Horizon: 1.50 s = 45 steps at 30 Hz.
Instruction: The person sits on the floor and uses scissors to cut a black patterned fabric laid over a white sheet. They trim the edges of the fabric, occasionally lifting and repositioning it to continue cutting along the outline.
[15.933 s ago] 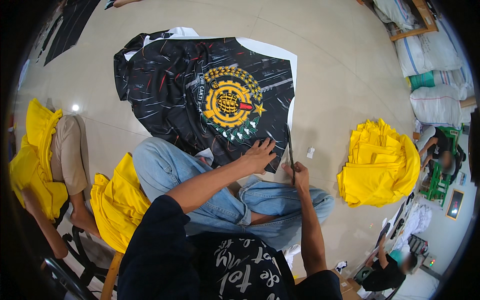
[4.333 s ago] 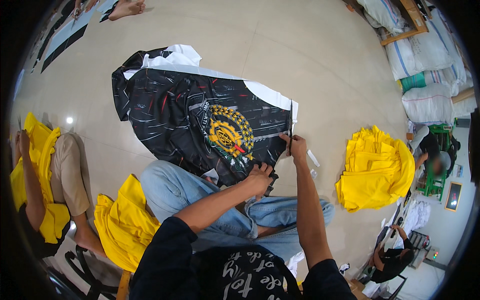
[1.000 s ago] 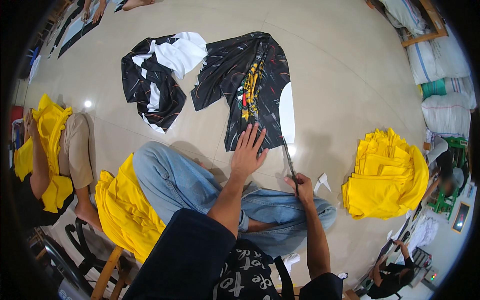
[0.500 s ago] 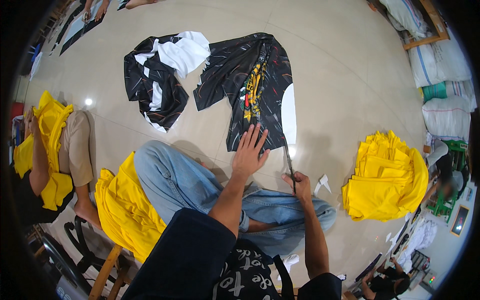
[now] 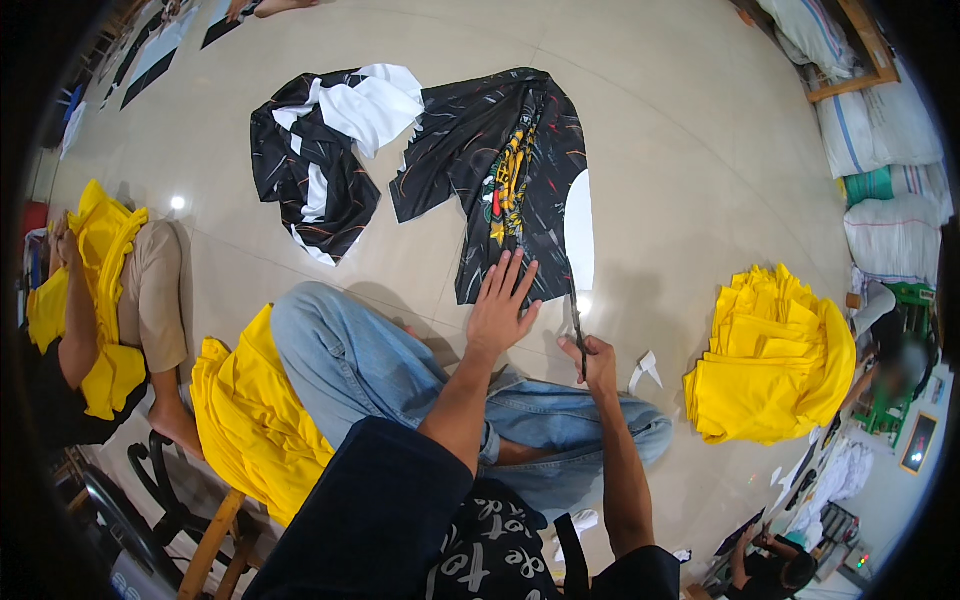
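Note:
On the tiled floor before me lies a black patterned fabric piece (image 5: 545, 150) with a yellow printed motif and a white curved section at its right edge. My left hand (image 5: 502, 305) rests flat on its near edge, fingers spread. In my right hand (image 5: 592, 362) is a pair of dark scissors (image 5: 577, 318); the blades point away from me and meet the fabric's lower right corner, next to the white part. A crumpled black and white fabric piece (image 5: 335, 150) lies at the left, touching or nearly touching the patterned one.
Folded yellow fabric (image 5: 765, 360) is stacked at the right, with more yellow fabric (image 5: 250, 415) by my left knee. A white scrap (image 5: 646, 370) lies near my right hand. Another person (image 5: 100, 310) sits at the left with yellow cloth. White sacks (image 5: 890, 170) stand far right.
My right hand and the scissors have shifted very slightly; the fabric has moved a touch to the right. At the far upper left, another person's hands have moved off the dark and white pieces.

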Available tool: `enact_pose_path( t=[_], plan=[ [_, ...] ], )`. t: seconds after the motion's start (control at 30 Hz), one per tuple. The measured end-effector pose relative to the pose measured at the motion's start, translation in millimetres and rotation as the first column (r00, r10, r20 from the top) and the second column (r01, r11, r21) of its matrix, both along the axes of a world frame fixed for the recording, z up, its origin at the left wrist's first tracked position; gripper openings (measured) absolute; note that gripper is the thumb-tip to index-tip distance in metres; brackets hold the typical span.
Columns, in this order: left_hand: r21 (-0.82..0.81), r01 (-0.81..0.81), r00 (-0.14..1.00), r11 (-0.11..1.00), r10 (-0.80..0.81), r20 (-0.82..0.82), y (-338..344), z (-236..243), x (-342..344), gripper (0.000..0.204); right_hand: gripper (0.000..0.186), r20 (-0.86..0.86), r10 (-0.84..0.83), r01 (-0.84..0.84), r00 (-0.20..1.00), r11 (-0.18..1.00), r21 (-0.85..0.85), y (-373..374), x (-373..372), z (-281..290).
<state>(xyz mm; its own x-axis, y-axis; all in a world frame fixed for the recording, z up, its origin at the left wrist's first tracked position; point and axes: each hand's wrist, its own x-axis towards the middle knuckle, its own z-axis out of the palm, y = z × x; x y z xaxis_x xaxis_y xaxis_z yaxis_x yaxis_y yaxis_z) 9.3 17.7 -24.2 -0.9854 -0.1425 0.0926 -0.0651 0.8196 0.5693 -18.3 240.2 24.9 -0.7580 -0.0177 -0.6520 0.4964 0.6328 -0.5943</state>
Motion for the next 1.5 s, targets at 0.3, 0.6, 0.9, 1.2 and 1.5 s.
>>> enact_pose_path(
  t=[0.3, 0.6, 0.9, 1.2, 1.5],
  plan=[
    [0.014, 0.005, 1.000, 1.000, -0.005, -0.006, 0, -1, 0, 0.070, 0.052, -0.031, 0.009, -0.008, 0.999, 1.000, 0.026, -15, -11, -5],
    [0.039, 0.000, 1.000, 0.999, 0.001, -0.017, 1, -2, 2, 0.069, 0.052, -0.030, -0.016, 0.015, 0.999, 0.999, -0.036, -27, -25, -2],
    [0.028, -0.004, 1.000, 1.000, 0.003, 0.015, 0, -4, 3, 0.070, 0.052, -0.015, -0.053, 0.052, 0.999, 0.997, -0.057, -38, -26, 5],
    [0.028, -0.001, 1.000, 1.000, 0.001, 0.018, 1, -4, 2, 0.071, 0.052, -0.045, -0.059, 0.057, 0.997, 0.998, -0.028, -42, -21, -2],
    [0.000, -0.001, 1.000, 1.000, 0.001, 0.024, -1, 2, 0, 0.069, 0.048, 0.016, -0.153, 0.154, 0.988, 0.981, -0.122, -53, -27, -2]
  ],
)
